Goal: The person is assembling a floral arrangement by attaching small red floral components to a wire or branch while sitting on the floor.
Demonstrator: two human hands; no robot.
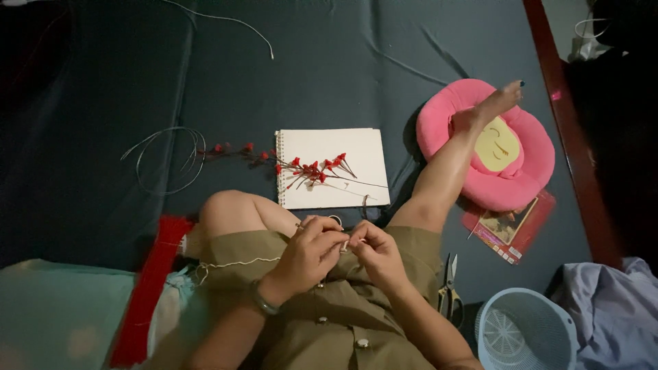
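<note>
My left hand (310, 252) and my right hand (375, 252) meet over my lap, fingertips pinched together on a small pale piece (345, 245) wound with thin wire. A pale string (236, 263) trails left from my hands across my thigh. In front of my knees lies a white spiral sketchbook (331, 167) with several small red wire flowers (312, 168) on it. More red flower stems (233, 151) lie just left of the book.
A wire coil (168, 161) lies at left, red stems (147, 288) by my left thigh. Scissors (449, 288) and a pale blue basket (524, 329) sit at right. My foot rests on a pink flower cushion (510, 178) over a red packet (510, 233).
</note>
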